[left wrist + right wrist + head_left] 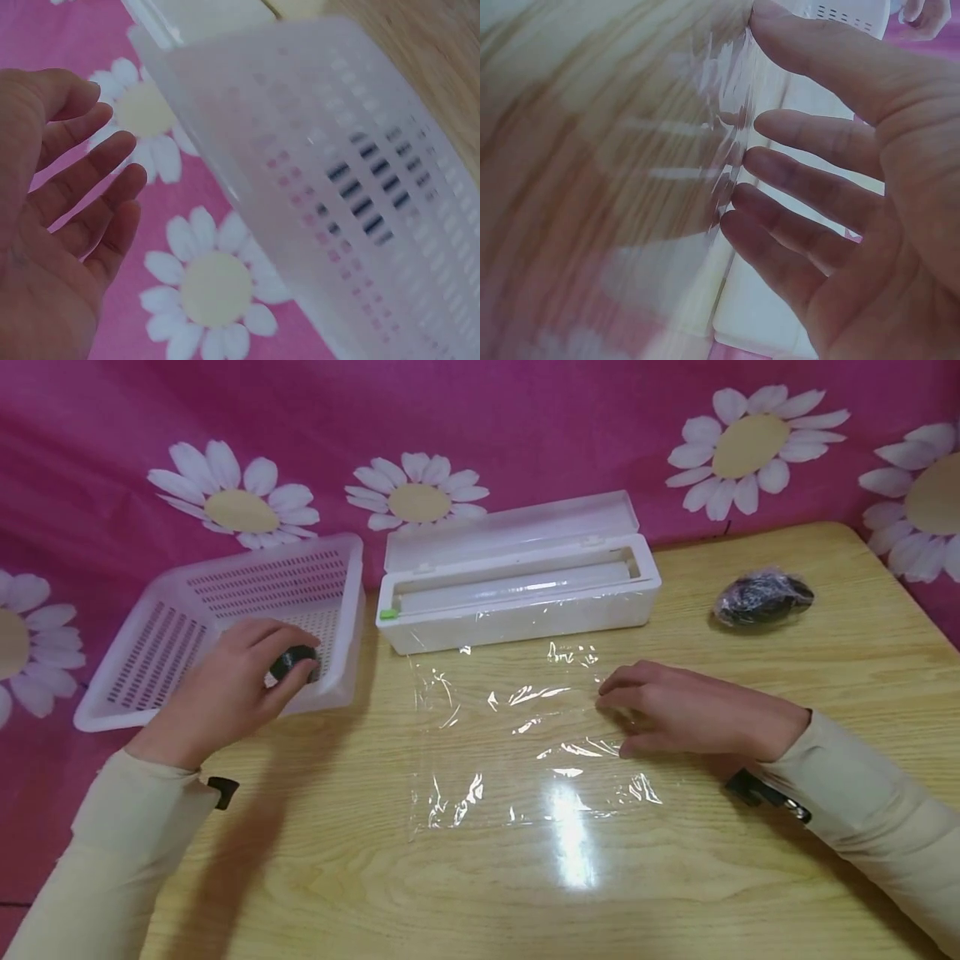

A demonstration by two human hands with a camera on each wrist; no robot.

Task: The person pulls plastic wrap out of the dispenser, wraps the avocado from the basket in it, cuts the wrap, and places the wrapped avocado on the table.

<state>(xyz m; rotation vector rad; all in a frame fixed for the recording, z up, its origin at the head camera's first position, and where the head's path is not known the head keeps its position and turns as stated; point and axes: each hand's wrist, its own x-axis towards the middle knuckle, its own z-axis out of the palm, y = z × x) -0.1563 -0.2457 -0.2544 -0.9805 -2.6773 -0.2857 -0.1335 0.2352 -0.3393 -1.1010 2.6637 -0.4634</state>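
Note:
My left hand [232,685] is over the white slotted basket [348,652], fingers and thumb loosely bent. In the head view a dark rounded item [294,663] shows between thumb and fingers. The left wrist view shows this hand [67,187] with nothing in it, above the rim, while the dark item [367,187] shows through the basket's slots. My right hand [675,710] touches the right edge of a clear plastic film sheet [517,727] lying on the table. In the right wrist view its fingertips [739,221] rest along the film's edge, fingers spread and fairly straight.
Behind the film stands a white film dispenser box [525,622], its lid [510,531] raised and a film roll [525,589] inside. A dark oval item wrapped in film [763,599] lies at the back right of the wooden table [375,893]. A pink flowered cloth [525,427] hangs behind.

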